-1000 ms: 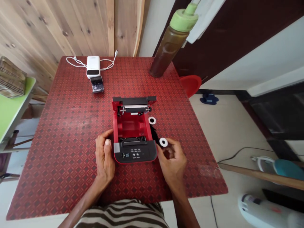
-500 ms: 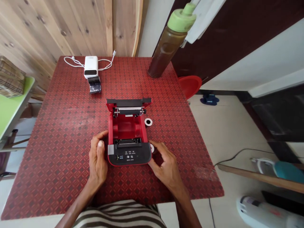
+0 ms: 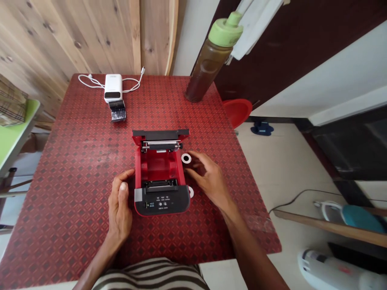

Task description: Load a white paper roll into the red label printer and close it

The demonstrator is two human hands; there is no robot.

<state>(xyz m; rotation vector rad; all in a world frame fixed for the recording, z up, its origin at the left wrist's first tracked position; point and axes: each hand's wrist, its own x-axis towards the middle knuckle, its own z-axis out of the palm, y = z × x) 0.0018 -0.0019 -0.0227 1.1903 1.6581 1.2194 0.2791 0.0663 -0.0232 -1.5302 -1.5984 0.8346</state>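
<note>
A red and black label printer stands on the table with its lid raised, and its red paper bay shows nothing inside. My left hand rests at the printer's left side, fingertips against or very near the casing, thumb up, gripping nothing. By the printer's right wall is a small white paper roll with a dark core. My right hand is just right of that roll, thumb and fingers apart; whether they touch it I cannot tell. A second white roll is partly hidden behind the printer's front right corner.
At the back left of the red patterned table lies a white power bank-like device with a white cable and a dark crumpled strip. A tall brown bottle with a green lid stands at the back right. A red stool is beyond the right edge.
My right hand has left the printer's front right corner and moved forward to the white roll on its right. My left hand stays beside the printer. The whole view has shifted slightly.
</note>
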